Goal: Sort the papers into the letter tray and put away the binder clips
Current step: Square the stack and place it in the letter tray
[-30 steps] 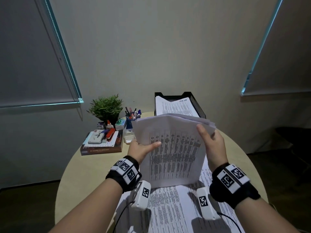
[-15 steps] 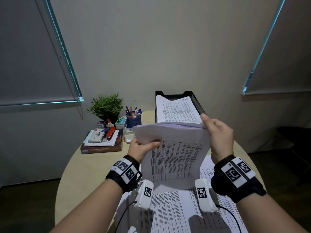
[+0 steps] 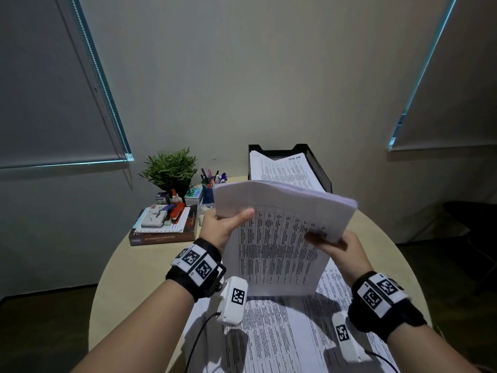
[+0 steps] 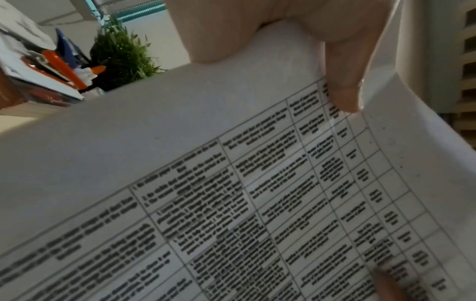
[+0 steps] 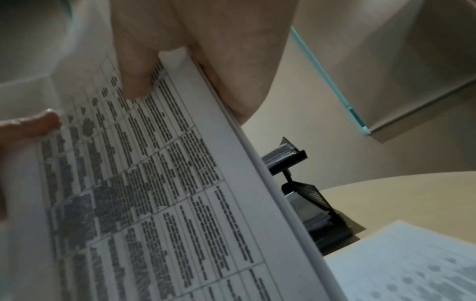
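Note:
I hold a thick stack of printed papers (image 3: 279,238) up off the table, tilted, its top edge curling forward. My left hand (image 3: 228,224) grips its upper left corner, thumb (image 4: 342,89) on the printed face. My right hand (image 3: 333,244) grips the right edge lower down, thumb (image 5: 136,77) on the print and fingers behind. A black mesh letter tray (image 3: 317,168) stands behind the stack with printed sheets in its top tier; its lower tier (image 5: 314,201) also holds sheets. More printed sheets (image 3: 282,335) lie flat on the table under my wrists. No binder clips show.
The round beige table (image 3: 134,278) carries a book pile with a red stapler (image 3: 177,211) at the left, a potted plant (image 3: 169,170) and a blue pen cup (image 3: 208,191) behind it. Walls and window blinds surround the table.
My right hand slid from the stack's top right corner down to its right edge. The stack rose and its top edge now leans right. The left hand kept its hold.

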The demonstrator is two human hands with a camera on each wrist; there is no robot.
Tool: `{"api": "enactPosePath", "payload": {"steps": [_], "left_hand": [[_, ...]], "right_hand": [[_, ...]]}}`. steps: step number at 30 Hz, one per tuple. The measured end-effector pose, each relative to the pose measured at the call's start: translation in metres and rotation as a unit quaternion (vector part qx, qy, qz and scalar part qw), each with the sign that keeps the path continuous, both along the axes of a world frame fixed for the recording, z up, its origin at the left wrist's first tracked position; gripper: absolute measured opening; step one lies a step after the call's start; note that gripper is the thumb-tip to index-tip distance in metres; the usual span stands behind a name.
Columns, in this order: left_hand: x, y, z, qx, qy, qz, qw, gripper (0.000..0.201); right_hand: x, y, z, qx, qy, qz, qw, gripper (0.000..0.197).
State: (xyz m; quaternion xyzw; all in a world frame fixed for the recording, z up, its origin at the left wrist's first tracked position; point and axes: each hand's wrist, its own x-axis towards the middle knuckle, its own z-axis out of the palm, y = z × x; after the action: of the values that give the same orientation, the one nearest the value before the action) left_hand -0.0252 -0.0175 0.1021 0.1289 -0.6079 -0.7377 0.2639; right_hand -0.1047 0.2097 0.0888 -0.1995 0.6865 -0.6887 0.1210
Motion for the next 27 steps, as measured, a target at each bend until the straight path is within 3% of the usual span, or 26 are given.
{"api": "enactPosePath", "payload": {"steps": [4, 6, 8, 11, 14, 18, 20, 22, 23, 24, 27], "left_hand": [[0.002, 0.001, 0.011, 0.002, 0.057, 0.005, 0.998, 0.026], [0.003, -0.002, 0.007, 0.013, 0.070, 0.009, 0.997, 0.033], [0.006, -0.002, -0.013, 0.018, 0.014, 0.013, 1.000, 0.039], [0.013, 0.009, -0.057, -0.015, -0.119, -0.011, 0.993, 0.031], [0.012, 0.017, -0.069, 0.021, -0.144, -0.005, 0.989, 0.029], [0.004, 0.007, -0.056, 0.010, -0.131, -0.008, 0.991, 0.035], [0.007, 0.006, -0.064, -0.018, -0.170, -0.015, 0.985, 0.031], [0.015, 0.013, -0.084, -0.045, -0.270, -0.007, 0.962, 0.049], [0.019, 0.017, -0.094, -0.055, -0.306, -0.011, 0.950, 0.054], [0.022, 0.019, -0.102, -0.055, -0.317, -0.018, 0.947, 0.057], [0.023, 0.023, -0.103, -0.043, -0.302, -0.041, 0.951, 0.044]], "right_hand": [[0.001, -0.006, 0.016, -0.095, 0.026, -0.020, 0.995, 0.028], [0.000, -0.008, 0.017, -0.104, 0.023, -0.019, 0.994, 0.016], [0.000, -0.009, -0.003, -0.065, -0.011, -0.032, 0.997, 0.020], [0.005, -0.008, -0.048, 0.007, -0.094, -0.049, 0.994, 0.024], [0.006, -0.012, -0.057, 0.014, -0.126, -0.064, 0.990, 0.023], [0.004, -0.010, -0.038, -0.041, -0.081, -0.065, 0.994, 0.028], [0.003, -0.008, -0.052, 0.002, -0.112, -0.069, 0.991, 0.028], [0.007, -0.007, -0.078, 0.107, -0.175, -0.068, 0.976, 0.043], [0.011, -0.007, -0.089, 0.133, -0.198, -0.065, 0.969, 0.037], [0.013, -0.009, -0.094, 0.150, -0.209, -0.071, 0.964, 0.028], [0.013, -0.007, -0.093, 0.147, -0.195, -0.095, 0.965, 0.030]]}}
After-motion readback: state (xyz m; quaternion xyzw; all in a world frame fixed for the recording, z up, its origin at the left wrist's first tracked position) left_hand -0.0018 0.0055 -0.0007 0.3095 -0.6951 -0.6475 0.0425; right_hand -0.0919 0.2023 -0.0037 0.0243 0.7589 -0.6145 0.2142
